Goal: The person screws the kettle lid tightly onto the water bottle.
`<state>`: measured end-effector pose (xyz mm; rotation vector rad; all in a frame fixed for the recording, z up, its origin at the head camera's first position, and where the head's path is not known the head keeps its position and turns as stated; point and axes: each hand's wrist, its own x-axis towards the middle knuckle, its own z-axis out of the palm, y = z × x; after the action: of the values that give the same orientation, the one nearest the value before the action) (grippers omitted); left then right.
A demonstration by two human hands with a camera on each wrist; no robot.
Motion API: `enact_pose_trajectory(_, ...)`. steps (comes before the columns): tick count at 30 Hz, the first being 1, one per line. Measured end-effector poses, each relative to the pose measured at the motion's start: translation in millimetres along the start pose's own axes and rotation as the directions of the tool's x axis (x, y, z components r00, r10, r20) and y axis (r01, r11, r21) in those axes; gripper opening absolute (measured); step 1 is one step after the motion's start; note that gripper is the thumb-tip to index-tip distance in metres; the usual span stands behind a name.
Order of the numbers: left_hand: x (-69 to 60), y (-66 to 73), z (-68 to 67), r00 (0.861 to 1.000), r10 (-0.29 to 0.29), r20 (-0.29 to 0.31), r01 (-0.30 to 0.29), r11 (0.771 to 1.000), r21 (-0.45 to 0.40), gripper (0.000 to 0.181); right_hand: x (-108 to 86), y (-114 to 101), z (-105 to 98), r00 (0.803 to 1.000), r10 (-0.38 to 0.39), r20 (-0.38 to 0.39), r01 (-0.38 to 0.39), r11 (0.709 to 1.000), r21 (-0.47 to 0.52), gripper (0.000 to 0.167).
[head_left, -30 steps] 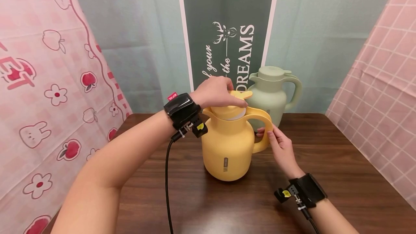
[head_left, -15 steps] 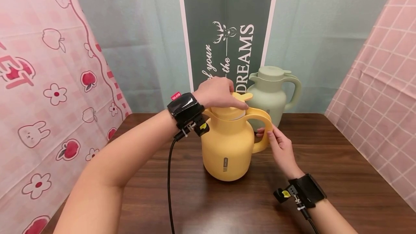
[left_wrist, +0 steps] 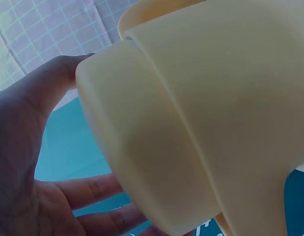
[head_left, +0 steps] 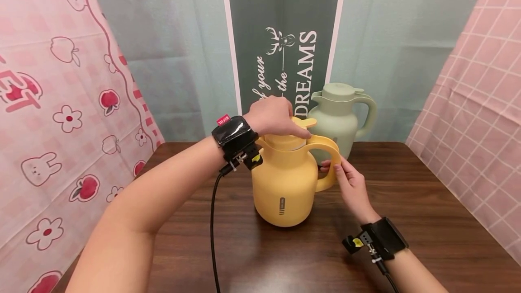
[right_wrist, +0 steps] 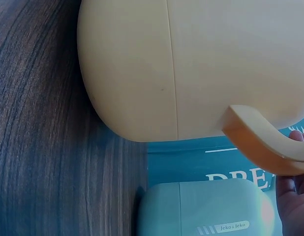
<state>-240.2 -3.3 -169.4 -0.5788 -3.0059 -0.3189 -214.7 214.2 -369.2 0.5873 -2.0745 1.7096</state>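
A yellow vacuum jug (head_left: 285,184) stands upright on the wooden table. My left hand (head_left: 270,114) grips its yellow lid (head_left: 281,141) from above, with the thumb toward the handle. The left wrist view has thumb and fingers spread around the lid (left_wrist: 142,132), which sits on the jug's neck (left_wrist: 230,93). A thin pale band shows under the lid's handle side. At the jug's right, my right hand (head_left: 353,186) holds the loop handle (head_left: 334,157), its fingers passing behind it. In the right wrist view, part of that hand (right_wrist: 294,206) shows at the handle (right_wrist: 260,142).
Behind and to the right stands a pale green jug (head_left: 339,116) of similar shape, partly covered by the yellow one. The dark wooden table (head_left: 195,248) ends at a fabric backdrop (head_left: 179,58), with pink cloths on both sides. A black cable (head_left: 212,238) hangs from the left wrist camera.
My left hand and wrist have shifted slightly right, and the lid has turned and settled a little lower, with less white showing beneath it. The right hand stays on the handle.
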Motion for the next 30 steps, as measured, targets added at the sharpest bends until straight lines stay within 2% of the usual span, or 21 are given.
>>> enact_pose_trajectory(12,2.5,6.7,5.9,1.000,-0.017,0.022,0.014,0.994,0.108,0.055,-0.8,4,-2,1.000,-0.006,0.029,0.007,0.999,-0.034,0.031)
enact_pose_trajectory(20,1.1,2.2,11.5,1.000,-0.019,-0.008,0.020,0.994,0.111,0.061,-0.7,2,1,1.000,0.001,0.004,-0.001,1.000,-0.011,0.030)
enact_pose_trajectory(26,-1.3,2.0,12.2,1.000,-0.014,-0.004,0.014,0.992,0.123,0.064,-1.3,2,0,1.000,0.003,0.008,-0.003,1.000,-0.020,0.030)
enact_pose_trajectory(30,-5.5,-0.3,11.9,0.999,0.005,0.032,-0.008,0.994,0.107,0.064,-1.7,3,-1,1.000,0.005,0.010,-0.005,1.000,-0.015,0.030)
